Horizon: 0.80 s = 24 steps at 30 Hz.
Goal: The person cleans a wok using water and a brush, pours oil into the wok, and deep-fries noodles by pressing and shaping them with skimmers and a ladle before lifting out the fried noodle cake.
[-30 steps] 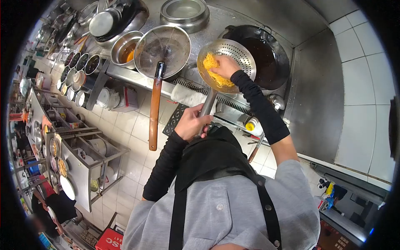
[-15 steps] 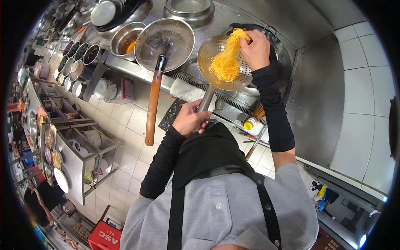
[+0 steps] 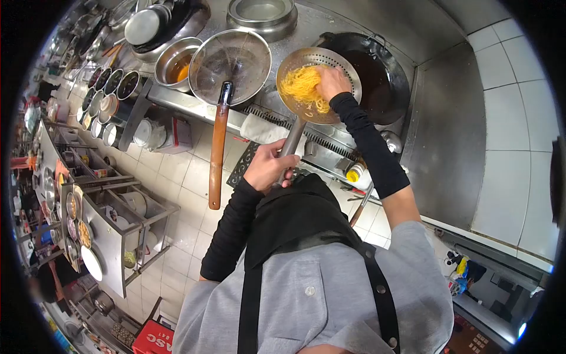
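My left hand (image 3: pixel 271 167) is wrapped round the grey handle (image 3: pixel 293 138) of a perforated metal strainer (image 3: pixel 318 56), which I hold level over the stove edge. A tangle of thin yellow noodles (image 3: pixel 300 85) lies in its bowl. My right hand (image 3: pixel 333 84) reaches down into the bowl, its curled fingers gripping the right side of the noodles; the fingertips are hidden among the strands. Just beyond and to the right sits a black wok (image 3: pixel 396 88) with dark liquid in it, partly behind the strainer.
A wire-mesh strainer (image 3: pixel 250 56) with a long wooden handle (image 3: pixel 217 150) rests at the left over the counter edge. Beside it stands a metal pot (image 3: pixel 165 71) with amber liquid. Several seasoning containers (image 3: pixel 128 82) line the far left. A yellow-capped bottle (image 3: pixel 354 175) is below my right forearm.
My right hand has come down and left, from above the strainer's far rim into its bowl. The noodles, lifted in a hanging strand before, now lie bunched in the strainer.
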Tool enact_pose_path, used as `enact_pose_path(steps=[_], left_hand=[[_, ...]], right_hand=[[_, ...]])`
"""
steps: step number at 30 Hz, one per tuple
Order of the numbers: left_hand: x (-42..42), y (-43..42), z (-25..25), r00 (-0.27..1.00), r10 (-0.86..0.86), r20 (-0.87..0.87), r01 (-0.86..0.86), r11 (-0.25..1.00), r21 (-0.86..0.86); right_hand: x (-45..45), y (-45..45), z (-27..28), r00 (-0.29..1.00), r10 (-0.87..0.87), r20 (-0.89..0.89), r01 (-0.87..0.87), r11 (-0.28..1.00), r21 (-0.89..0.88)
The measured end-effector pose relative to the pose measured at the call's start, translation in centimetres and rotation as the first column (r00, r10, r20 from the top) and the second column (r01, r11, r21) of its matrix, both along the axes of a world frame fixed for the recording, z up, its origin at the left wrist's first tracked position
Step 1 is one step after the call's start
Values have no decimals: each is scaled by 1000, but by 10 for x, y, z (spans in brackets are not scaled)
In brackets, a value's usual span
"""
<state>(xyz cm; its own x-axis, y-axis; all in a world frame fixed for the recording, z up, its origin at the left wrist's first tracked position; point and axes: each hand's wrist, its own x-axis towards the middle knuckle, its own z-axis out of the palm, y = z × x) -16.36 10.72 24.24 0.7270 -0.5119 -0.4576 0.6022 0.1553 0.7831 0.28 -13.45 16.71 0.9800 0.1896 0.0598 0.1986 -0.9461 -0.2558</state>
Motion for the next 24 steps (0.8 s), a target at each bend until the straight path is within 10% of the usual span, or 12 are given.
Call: enact_pose_path(steps=[13, 16, 19, 20, 24], left_hand=[[0, 9, -4, 1000, -5, -2, 5, 999, 34], [1, 8, -6, 1000, -9, -4, 9, 998, 56], [2, 4, -8, 1000, 4, 4, -4, 999, 47], [1, 4, -7, 1000, -5, 5, 4, 999, 49], [6, 7, -6, 999, -44, -33, 45, 998, 39]], right_hand=[[12, -3, -5, 988, -153, 16, 154, 986, -62], [9, -9, -13, 998, -60, -8, 61, 980, 189], [-9, 18, 41, 930, -329, -165, 339, 940, 35], [-3, 19, 5, 953, -179, -246, 182, 983, -14], [-11, 7, 10, 984, -178, 14, 178, 983, -47]])
